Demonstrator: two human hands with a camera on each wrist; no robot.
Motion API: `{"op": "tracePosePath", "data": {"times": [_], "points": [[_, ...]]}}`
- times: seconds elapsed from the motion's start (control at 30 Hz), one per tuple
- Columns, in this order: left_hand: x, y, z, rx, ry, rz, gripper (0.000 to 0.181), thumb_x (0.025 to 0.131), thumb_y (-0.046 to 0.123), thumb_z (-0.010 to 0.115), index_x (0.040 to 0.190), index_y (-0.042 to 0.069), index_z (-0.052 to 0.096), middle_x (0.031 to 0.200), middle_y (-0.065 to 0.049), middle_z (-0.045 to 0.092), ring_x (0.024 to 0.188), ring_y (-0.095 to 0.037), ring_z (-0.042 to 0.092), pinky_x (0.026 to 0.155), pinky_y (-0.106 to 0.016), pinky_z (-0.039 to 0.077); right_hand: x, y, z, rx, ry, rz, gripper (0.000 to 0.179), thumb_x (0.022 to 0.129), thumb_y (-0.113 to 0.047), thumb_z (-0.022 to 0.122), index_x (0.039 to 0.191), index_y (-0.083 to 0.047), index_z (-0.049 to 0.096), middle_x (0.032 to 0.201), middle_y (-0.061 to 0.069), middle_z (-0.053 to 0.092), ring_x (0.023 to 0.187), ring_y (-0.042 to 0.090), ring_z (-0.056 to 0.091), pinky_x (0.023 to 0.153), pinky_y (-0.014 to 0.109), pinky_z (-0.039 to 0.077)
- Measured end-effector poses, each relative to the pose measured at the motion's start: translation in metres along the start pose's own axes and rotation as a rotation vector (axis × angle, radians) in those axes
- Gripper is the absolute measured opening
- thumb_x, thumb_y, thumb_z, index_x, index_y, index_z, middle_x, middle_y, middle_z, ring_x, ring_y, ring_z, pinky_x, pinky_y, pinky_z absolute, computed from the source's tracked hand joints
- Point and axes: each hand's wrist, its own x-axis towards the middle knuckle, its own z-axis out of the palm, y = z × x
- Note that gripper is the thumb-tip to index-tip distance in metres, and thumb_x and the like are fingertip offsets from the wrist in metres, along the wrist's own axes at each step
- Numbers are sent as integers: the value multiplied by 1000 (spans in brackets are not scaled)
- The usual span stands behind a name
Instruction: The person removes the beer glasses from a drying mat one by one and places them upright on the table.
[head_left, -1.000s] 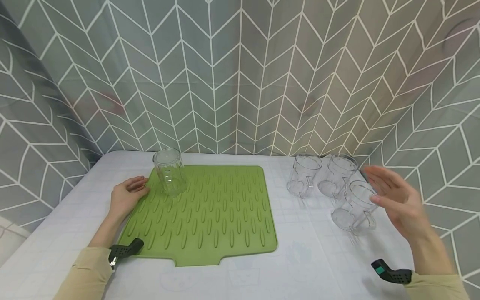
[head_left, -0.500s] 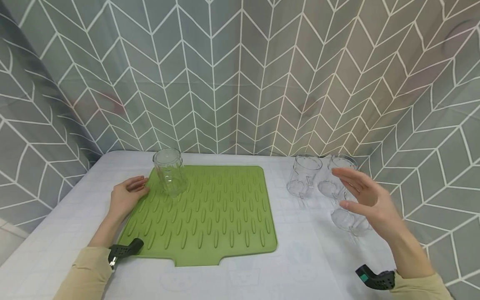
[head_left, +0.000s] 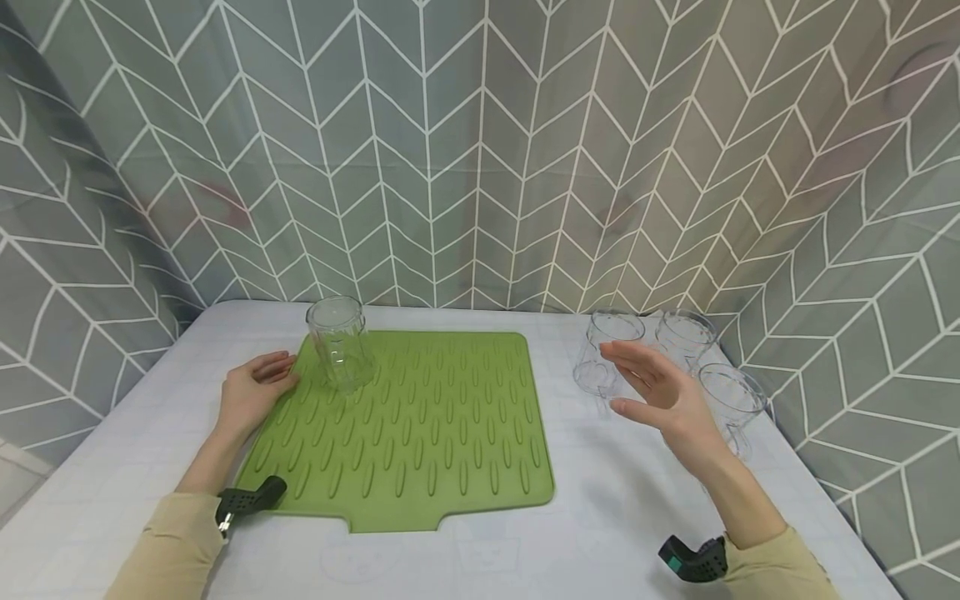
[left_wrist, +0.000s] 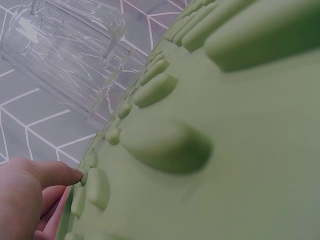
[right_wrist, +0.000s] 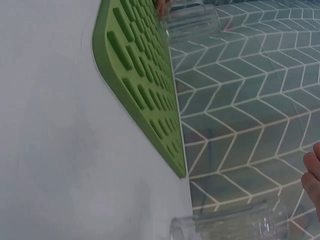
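On the left part of the green ridged mat a clear glass mug stands upright. My left hand rests at the mat's left edge with loosely bent fingers, its thumb touching the rim in the left wrist view. Three more clear glass mugs are grouped on the right of the table: one at the left of the group, one at the back, one at the front right. My right hand is raised in front of them, thumb apart from the fingers and holding nothing, partly covering them.
The white cloth-covered table extends around the mat. A grey curtain with white zigzag lines hangs right behind the table and continues along both sides. The mat has a short tab on its front edge.
My right hand has moved left, from beside the front right mug to in front of the left mug of the group. The left hand, mat and mugs have stayed put.
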Motion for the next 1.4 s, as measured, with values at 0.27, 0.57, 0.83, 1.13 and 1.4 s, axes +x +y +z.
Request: {"op": "tracePosePath", "data": {"times": [0.27,0.57,0.83,1.13,1.4], "points": [[-2,0,-2,0,1,-8,53,95,19,68,140,-5,52,133,-23,62,86,24,47,77,0,48,13,5,25,-37,9,82,62,88,6,70,145,0,46,147,14,52,137,13,48,116,21,36],[-2,-2,-2,4,3,-4,52,95,20,68,139,-4,53,132,-23,62,86,24,47,76,0,48,27,12,55,-24,-36,132,68,87,-2,75,148,-6,44,152,15,46,142,18,43,119,22,33],[-1,-2,-1,5,-2,1,53,95,19,69,140,-4,53,132,-23,62,88,22,48,77,0,48,42,10,81,-20,-52,138,71,85,-3,77,148,-9,44,152,9,47,144,25,39,120,24,32],[0,-1,0,-14,-5,16,53,95,19,68,140,-5,52,132,-24,62,86,24,47,78,0,48,56,9,106,-65,-67,159,73,86,-9,78,150,-9,42,153,7,47,144,22,40,121,24,30],[0,0,-1,-5,2,21,52,95,19,68,139,-5,52,131,-25,63,84,25,48,76,0,48,63,10,120,-44,-70,165,74,85,-10,79,150,-10,42,151,4,48,143,21,41,123,29,28]]}}
